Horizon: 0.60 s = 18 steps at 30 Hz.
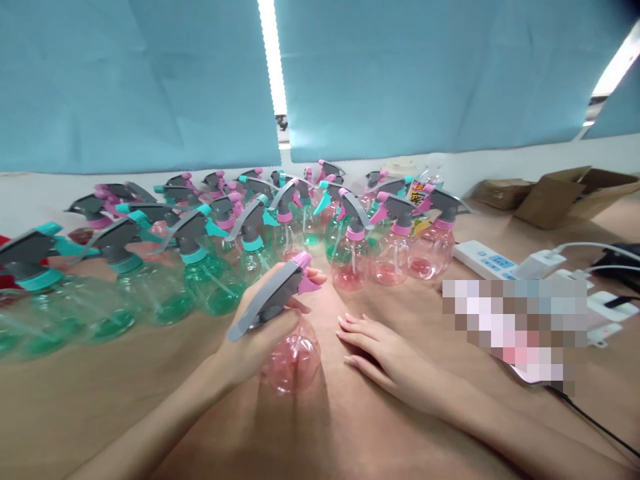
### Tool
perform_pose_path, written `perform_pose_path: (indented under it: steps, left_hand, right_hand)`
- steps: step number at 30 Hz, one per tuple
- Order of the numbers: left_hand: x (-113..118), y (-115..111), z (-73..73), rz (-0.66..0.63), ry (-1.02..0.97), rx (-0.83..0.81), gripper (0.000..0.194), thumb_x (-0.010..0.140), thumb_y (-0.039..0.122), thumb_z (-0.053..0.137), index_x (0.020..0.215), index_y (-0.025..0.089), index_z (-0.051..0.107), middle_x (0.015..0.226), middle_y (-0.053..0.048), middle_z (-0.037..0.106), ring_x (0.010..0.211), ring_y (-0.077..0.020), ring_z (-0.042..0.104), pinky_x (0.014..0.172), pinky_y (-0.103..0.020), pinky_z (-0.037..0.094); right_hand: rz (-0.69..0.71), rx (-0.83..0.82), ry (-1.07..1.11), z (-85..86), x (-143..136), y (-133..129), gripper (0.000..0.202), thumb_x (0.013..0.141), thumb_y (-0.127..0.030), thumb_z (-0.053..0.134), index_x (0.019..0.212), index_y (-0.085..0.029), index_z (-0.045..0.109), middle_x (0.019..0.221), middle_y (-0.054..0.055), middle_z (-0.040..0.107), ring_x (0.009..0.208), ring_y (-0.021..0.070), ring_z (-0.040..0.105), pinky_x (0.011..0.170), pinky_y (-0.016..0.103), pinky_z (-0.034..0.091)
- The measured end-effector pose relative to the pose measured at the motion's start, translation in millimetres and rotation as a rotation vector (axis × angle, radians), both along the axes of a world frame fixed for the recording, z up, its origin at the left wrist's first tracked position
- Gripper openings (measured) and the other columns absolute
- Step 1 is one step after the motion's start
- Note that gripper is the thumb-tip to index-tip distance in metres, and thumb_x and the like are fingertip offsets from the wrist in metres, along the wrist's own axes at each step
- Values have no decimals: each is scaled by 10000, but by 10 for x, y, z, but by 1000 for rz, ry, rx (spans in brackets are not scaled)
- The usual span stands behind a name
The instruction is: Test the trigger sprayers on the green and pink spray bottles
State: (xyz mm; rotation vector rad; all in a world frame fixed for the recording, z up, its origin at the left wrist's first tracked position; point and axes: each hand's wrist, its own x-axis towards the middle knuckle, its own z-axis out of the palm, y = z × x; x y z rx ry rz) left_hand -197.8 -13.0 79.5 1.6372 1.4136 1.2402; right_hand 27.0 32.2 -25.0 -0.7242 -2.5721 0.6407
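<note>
A pink spray bottle [293, 360] with a grey and pink trigger head stands upright at the middle of the brown table [370, 433]. My left hand [267, 317] is wrapped round its neck from the left, under the grey lever. To the right of that bottle my right hand [377, 350] lies on the table with its fingers a little apart and nothing in it. Behind both hands are several more spray bottles, green ones [210, 283] with teal collars on the left and pink ones [353, 263] towards the right.
A white power strip [483, 260] with plugs and cables sits at the right, beside a blurred-out device [515, 333] with a black cable. An open cardboard box [555, 200] is at the back right. A blue curtain [400, 80] hangs behind.
</note>
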Motion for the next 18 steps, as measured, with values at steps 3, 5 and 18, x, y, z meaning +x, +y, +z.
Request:
perform_pose_path:
  steps: [3,5,18]
  left_hand:
    - [-17,14,-18,-16,-6,11,400,718,196,558,1101,243,661,690,-15,679,683,-228,671,615,-328,550]
    - [-15,21,-18,-38,-8,30,431,707,176,562,1120,251,655,721,-19,691,738,-241,680,644,-338,557]
    - [13,-21,0,-58,-90,-66,469,718,169,545,1180,214,615,701,-10,662,568,-175,625,505,-266,516]
  right_hand:
    - [2,2,18,12,-3,2,398,972,-326,489,1349,-207,534,1408,94,538,1309,237,486,1139,457,339]
    - [0,4,15,8,0,3,398,973,-334,484,1348,-211,534,1412,92,534,1312,242,483,1132,465,349]
    - [-20,-16,-16,-52,23,-12,418,984,-382,451,1365,-226,523,1441,75,503,1333,252,456,1135,484,344]
